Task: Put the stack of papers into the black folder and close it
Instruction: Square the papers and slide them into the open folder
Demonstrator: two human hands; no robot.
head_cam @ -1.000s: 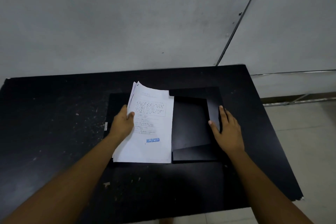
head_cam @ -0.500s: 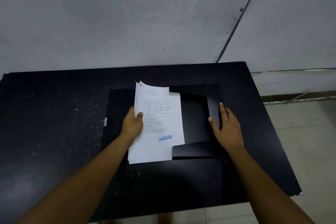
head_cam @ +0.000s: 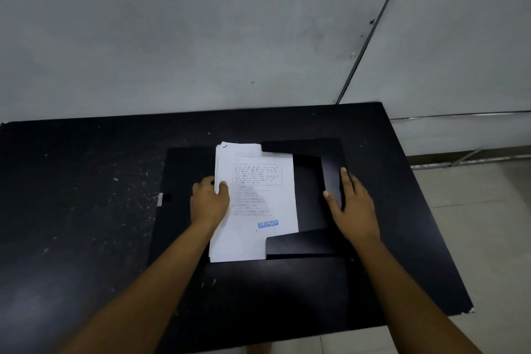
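The black folder (head_cam: 184,181) lies open on the black table, its right half fitted with top, side and bottom flaps. A white stack of papers (head_cam: 258,201) with a blue "REJECTED" stamp lies partly in the right half, its top and bottom right corners tucked under the flaps. My left hand (head_cam: 208,201) grips the stack's left edge, thumb on top. My right hand (head_cam: 352,204) rests flat on the folder's raised right side flap (head_cam: 330,169), fingers spread.
The black table (head_cam: 71,210) is scuffed with pale specks and stands against a grey wall. Its right edge drops to a tiled floor (head_cam: 474,224). A small metal clasp (head_cam: 160,199) sits at the folder's left edge.
My left hand has slid the paper stack rightward, from the left half of the folder to under the top and bottom flaps. My right hand has stayed on the side flap.
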